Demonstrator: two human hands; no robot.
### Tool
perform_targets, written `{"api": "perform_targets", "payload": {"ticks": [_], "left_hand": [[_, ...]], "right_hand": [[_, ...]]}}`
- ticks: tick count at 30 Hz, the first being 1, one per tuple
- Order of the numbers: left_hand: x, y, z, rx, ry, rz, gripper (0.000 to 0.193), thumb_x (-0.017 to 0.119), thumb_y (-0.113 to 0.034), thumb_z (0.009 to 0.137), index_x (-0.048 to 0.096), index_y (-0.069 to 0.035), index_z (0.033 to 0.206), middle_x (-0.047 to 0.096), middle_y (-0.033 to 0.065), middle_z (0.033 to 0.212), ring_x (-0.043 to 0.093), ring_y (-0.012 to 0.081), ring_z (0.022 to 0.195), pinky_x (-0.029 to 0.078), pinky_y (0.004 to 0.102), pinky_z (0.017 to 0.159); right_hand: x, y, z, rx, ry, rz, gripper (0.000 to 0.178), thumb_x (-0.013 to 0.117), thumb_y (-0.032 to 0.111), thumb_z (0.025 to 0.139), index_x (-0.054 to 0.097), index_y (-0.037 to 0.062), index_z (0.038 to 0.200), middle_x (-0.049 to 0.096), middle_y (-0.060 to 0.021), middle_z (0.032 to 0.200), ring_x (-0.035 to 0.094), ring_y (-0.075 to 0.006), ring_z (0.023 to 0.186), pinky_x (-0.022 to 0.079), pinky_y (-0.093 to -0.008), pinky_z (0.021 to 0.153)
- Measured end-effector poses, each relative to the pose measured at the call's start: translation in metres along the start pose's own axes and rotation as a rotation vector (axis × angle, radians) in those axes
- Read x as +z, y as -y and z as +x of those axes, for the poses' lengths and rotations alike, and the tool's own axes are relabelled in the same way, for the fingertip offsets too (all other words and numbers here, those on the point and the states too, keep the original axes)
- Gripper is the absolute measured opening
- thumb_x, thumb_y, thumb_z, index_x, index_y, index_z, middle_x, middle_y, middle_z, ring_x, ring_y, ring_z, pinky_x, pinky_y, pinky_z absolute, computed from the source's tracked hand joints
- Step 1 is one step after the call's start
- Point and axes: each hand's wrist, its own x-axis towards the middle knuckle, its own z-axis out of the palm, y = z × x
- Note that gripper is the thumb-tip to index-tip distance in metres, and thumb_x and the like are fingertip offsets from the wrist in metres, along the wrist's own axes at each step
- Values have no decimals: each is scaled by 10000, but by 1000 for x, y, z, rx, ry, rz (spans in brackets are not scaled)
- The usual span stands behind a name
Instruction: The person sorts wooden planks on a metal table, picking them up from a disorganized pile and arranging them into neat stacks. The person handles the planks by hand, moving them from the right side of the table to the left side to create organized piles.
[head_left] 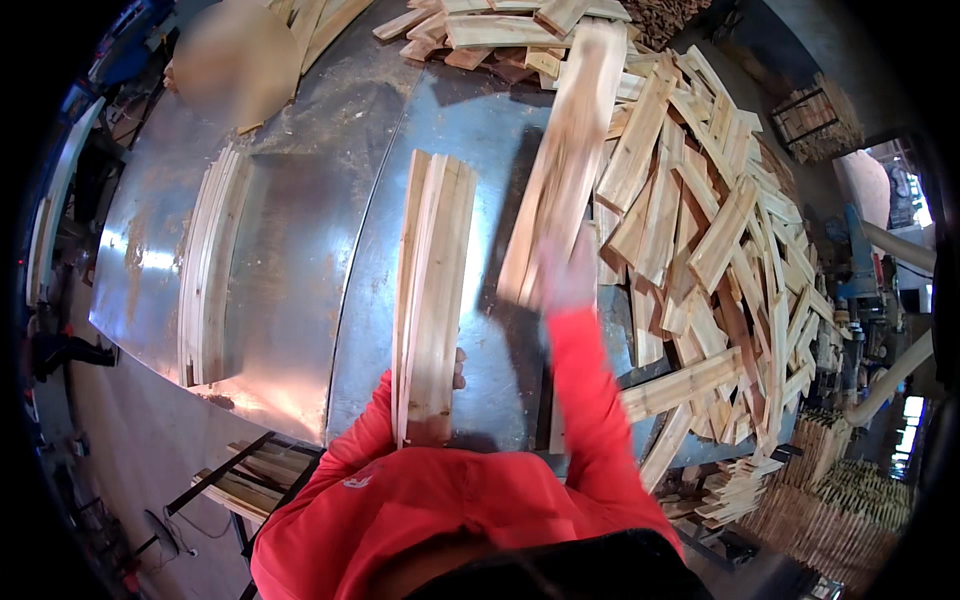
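Note:
My left hand (459,369) is wrapped around the lower part of a small bundle of wooden boards (438,290). Only its fingertips show at the bundle's right side; the boards hide the rest. A long wooden board (570,150) slants up and away at the right, its near end in my right hand (568,275). That hand is smeared by motion, though it looks closed on the board's right edge. The board's far end overlaps the loose pile. Both forearms wear red sleeves.
A heap of loose boards (690,220) covers the table's right side, with more boards (480,30) at the far edge. Another row of boards (212,265) lies on the metal table (300,220) at left. Below the table's left edge stands a rack with boards (250,475).

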Motion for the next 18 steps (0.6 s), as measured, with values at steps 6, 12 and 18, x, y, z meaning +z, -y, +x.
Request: {"api": "perform_targets", "payload": {"ticks": [6,12,18], "left_hand": [[16,8,9,13,-68,44,549,612,-391,906,472,-72,1331,619,179,1099,656,295,905,551,476,810],[-33,17,10,122,-137,255,502,556,-370,947,472,-50,1325,602,204,1159,658,317,935,557,468,802],[14,11,8,18,-223,210,410,515,-280,978,481,-36,1306,624,126,1107,644,252,882,561,415,827]], "right_hand": [[-40,48,205,79,-267,-146,642,594,374,847,466,-82,1281,612,-312,1125,603,-462,1008,469,-480,843],[-40,-120,-83,645,221,-1076,998,718,561,729,293,62,1481,437,-282,1399,457,-433,1266,374,-488,1054],[-29,-148,-125,555,146,162,730,717,455,786,456,49,1334,573,-223,1195,556,-367,1129,428,-456,978]]}}
